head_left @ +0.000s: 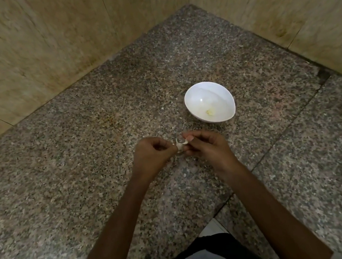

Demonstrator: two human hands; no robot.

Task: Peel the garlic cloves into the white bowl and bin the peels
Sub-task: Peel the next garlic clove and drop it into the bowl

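Both my hands meet over the granite counter, just in front of the white bowl point(218, 93). My left hand point(153, 156) and my right hand point(204, 146) both pinch a small garlic clove point(180, 145) between their fingertips, with pale papery skin sticking up from it. The bowl stands a little beyond and to the right of my hands. Inside it lies one small yellowish piece point(209, 112), perhaps a peeled clove. No bin is in view.
The speckled granite counter point(85, 189) fills a corner between two beige tiled walls point(26, 40). A seam runs diagonally across the counter on the right. The counter's front edge is near my body at the bottom.
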